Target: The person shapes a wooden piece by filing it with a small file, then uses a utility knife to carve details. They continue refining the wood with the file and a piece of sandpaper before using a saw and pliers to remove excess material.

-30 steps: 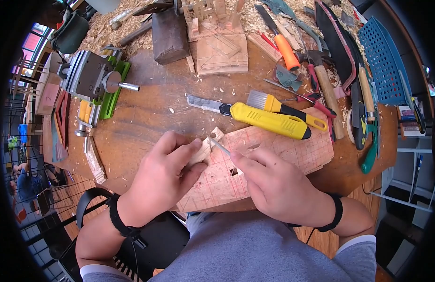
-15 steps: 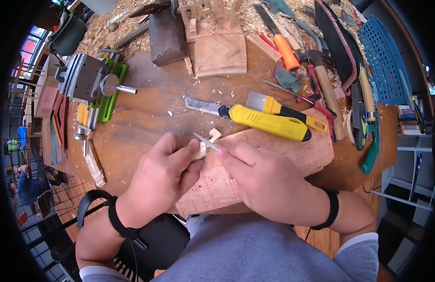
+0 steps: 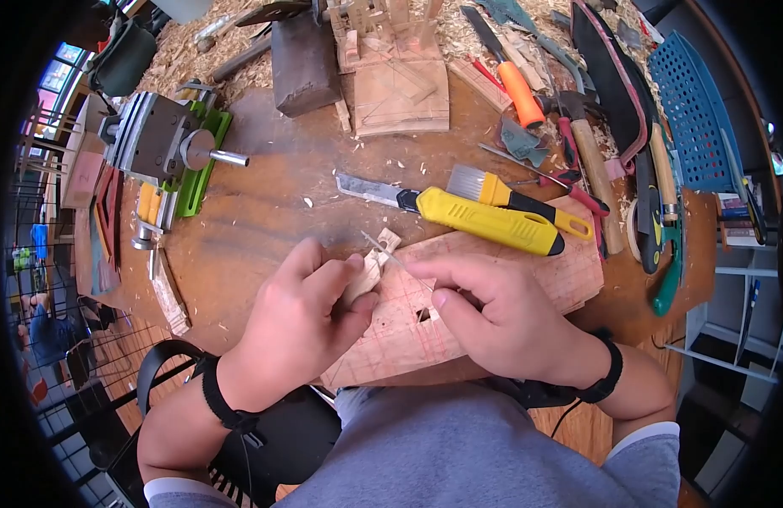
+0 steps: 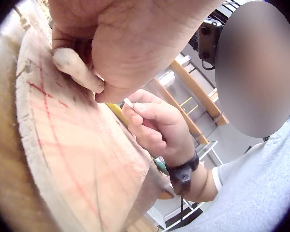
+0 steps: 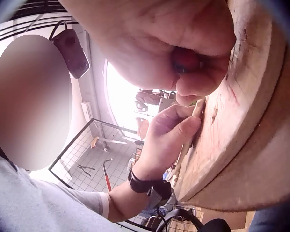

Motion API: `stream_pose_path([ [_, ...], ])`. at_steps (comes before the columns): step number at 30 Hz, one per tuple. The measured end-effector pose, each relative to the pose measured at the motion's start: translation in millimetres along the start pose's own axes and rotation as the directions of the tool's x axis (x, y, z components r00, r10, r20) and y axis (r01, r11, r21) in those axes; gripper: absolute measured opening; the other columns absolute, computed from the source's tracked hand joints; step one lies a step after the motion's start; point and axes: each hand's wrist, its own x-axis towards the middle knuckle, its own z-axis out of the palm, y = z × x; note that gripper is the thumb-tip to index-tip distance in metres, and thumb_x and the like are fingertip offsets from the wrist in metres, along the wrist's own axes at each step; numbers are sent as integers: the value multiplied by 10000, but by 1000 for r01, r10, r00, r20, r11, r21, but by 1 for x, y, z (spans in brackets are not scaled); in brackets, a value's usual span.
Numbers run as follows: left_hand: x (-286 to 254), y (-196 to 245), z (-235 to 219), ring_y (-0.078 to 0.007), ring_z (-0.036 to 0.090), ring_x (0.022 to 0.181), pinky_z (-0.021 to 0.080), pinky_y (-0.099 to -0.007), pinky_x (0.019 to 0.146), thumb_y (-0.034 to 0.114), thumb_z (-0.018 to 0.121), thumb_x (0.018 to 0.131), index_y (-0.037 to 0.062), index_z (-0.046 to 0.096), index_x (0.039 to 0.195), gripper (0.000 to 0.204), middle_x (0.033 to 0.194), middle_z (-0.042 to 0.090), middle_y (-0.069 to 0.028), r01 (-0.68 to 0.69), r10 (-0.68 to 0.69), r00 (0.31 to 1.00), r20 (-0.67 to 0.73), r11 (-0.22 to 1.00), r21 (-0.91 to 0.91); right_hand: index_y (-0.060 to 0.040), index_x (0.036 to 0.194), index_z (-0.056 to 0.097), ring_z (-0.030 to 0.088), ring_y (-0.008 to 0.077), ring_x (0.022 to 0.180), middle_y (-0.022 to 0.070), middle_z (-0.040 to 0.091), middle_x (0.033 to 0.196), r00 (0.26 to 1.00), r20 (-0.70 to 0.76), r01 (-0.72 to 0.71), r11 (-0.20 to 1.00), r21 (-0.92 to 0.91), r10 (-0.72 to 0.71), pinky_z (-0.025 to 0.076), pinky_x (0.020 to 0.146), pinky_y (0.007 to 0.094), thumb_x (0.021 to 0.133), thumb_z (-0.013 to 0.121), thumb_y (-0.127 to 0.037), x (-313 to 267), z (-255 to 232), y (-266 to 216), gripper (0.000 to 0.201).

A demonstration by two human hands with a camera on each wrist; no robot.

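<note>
In the head view my left hand pinches a small pale carved piece of wood between thumb and fingers. Its narrow end with a notch sticks out beyond the fingertips. My right hand grips a thin pointed file, which lies across that notched end with its tip beyond it. The right wrist view shows a red and dark handle end tucked in the right palm. Beneath both hands is a flat board marked with red lines and a small square hole.
A yellow utility knife and a flat brush lie just beyond the board. A vise stands at the left. Farther back are a dark metal block, wood shavings and an orange-handled saw; a hammer lies at the right.
The file first slid left over the wood with the right hand close to the left, then drew back right. The right hand has turned, its thumb now showing. The left hand barely moved.
</note>
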Motion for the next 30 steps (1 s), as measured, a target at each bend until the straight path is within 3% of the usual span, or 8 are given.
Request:
stream_pose_path([
  [2,0,0,-1,-241,533,685,446,-339,586,31,796,752,-22,666,1039,320,806,515,-116,9,-9,1000,9,1000,4,26,1176,666,653,247,762,158,664,884,998,38,-52,999,12,51,506,693,307,897,568,33,-2,-1,0,295],
  [4,0,-2,-1,-240,533,690,444,-339,592,28,794,751,-21,665,1042,323,807,515,-115,7,-7,1000,16,1000,-18,52,1140,652,659,371,823,243,660,900,996,66,74,992,-103,-68,510,708,416,876,563,27,-2,0,3,280],
  [7,0,-1,-3,-289,579,686,494,-386,599,96,790,769,-12,670,1068,340,827,521,-139,-5,5,1000,31,1000,27,32,1177,663,660,259,760,176,666,881,982,34,188,974,-122,-186,503,671,329,896,571,35,-3,4,16,295],
  [17,0,-2,0,-291,578,677,490,-386,591,91,791,776,-15,672,1070,334,832,529,-142,-23,23,1000,19,1000,8,33,1134,684,671,290,786,190,685,900,992,79,112,982,-155,-101,517,694,348,896,576,26,10,0,7,262],
  [20,0,-1,-1,-294,577,675,493,-387,592,96,790,780,-17,671,1066,329,827,525,-143,-15,15,1000,14,1000,0,31,1142,683,669,297,772,192,687,908,963,32,269,947,-174,-268,517,690,358,887,582,30,22,3,14,275],
  [22,-3,-1,-1,-297,576,678,494,-387,598,95,787,775,-17,671,1068,335,825,521,-144,16,-16,1000,9,1000,4,33,1122,689,667,305,778,185,677,889,983,-7,175,942,-287,-185,518,688,376,881,586,26,19,-3,7,262],
  [26,0,-3,1,-295,575,681,495,-390,603,93,787,766,-14,671,1070,342,824,520,-145,-17,17,1000,-5,1000,-5,21,1140,685,657,316,774,173,658,891,977,47,214,934,-286,-209,524,690,392,861,581,36,5,-7,-1,298],
  [30,-1,-4,1,-265,556,688,473,-366,602,55,790,749,-20,672,1057,339,816,517,-131,-3,3,1000,-4,1000,-18,6,1209,652,638,317,754,145,610,893,974,152,220,855,-470,-166,527,660,390,833,587,28,-4,-6,-5,382],
])
